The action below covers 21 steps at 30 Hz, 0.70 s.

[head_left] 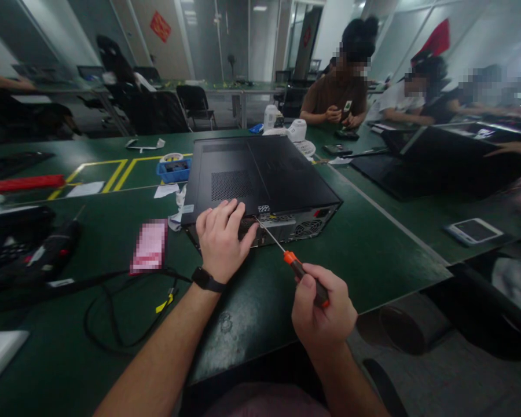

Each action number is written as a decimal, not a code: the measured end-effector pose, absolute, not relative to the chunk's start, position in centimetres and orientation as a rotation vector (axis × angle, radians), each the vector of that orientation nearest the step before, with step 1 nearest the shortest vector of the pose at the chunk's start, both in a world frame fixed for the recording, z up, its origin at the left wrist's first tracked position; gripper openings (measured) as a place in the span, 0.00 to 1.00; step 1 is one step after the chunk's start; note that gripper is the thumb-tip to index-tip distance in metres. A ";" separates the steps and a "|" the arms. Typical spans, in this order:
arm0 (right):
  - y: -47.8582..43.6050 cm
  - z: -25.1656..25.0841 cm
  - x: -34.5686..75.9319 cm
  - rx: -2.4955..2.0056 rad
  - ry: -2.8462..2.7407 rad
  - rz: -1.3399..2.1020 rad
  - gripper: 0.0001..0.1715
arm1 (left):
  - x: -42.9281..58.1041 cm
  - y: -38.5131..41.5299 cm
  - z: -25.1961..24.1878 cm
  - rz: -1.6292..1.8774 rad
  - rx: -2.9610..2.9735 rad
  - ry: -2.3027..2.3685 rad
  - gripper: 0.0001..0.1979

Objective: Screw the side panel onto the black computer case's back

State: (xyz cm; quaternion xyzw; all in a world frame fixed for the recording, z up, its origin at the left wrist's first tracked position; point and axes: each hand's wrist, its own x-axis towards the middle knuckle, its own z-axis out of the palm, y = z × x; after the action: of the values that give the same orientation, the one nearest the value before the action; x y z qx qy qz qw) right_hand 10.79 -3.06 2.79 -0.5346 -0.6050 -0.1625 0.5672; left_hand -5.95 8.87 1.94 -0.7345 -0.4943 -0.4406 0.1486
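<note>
A black desktop computer case [260,174] lies flat on the green table [364,260], its rear panel with fan grille facing me. My left hand [222,238], with a black watch on the wrist, rests on the near top edge of the case, fingers curled over it. My right hand [323,310] is closed round the orange and dark handle of a screwdriver [293,263]. The thin shaft slants up and left, and its tip touches the rear panel just right of my left hand.
A blue parts tray [173,169] and tape roll sit left of the case, a black cable [113,324] loops near the front left. A tablet [473,230] lies at right. Other people sit working at the far right. The table's edge drops away near my right hand.
</note>
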 end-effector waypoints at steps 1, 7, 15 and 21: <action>-3.1 2.9 10.7 -1.259 -1.438 -0.382 0.09 | -5.9 8.9 2.0 -1.272 -2.114 -1.423 0.23; -3.2 3.5 10.6 -1.196 -1.522 -0.404 0.11 | -5.9 8.8 2.1 -1.281 -2.120 -1.428 0.23; -2.6 3.6 10.9 -1.133 -1.516 -0.433 0.14 | -5.9 8.7 2.3 -1.284 -2.126 -1.422 0.22; -2.6 3.3 10.8 -1.181 -1.465 -0.463 0.14 | -5.9 8.7 2.2 -1.270 -2.122 -1.432 0.22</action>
State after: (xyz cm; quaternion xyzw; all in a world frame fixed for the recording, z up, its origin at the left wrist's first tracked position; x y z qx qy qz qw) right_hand 10.83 -2.63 3.34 -0.5024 -0.6231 -0.1971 0.5661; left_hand -5.91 8.72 2.17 -0.7350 -0.4962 -0.4398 0.1416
